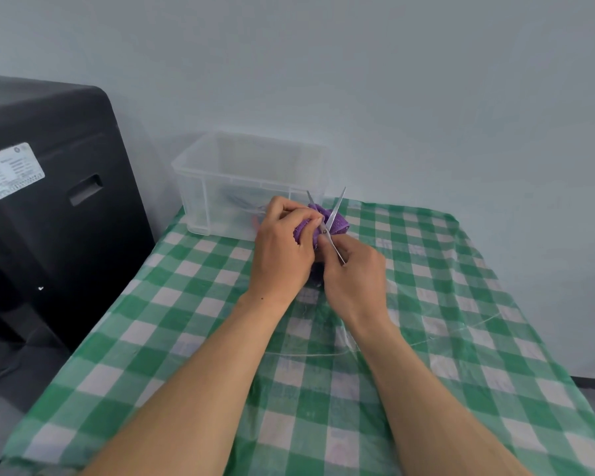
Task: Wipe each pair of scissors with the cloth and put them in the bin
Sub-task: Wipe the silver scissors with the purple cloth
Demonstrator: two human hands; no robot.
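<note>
A pair of thin silver scissors [334,218] stands with its blades spread apart, tips pointing up and away from me. My right hand [356,273] grips its handles, which are hidden in the fist. My left hand [282,249] holds a purple cloth [339,223] bunched against the blades near the pivot. Just behind the hands sits the clear plastic bin [220,156], at the table's far left corner. Through its wall I make out other scissors [243,202] lying on the bottom.
The table carries a green and white checked cloth [443,321] under a clear plastic sheet. A large black machine [49,201] stands close to the table's left edge. A pale wall rises right behind the bin.
</note>
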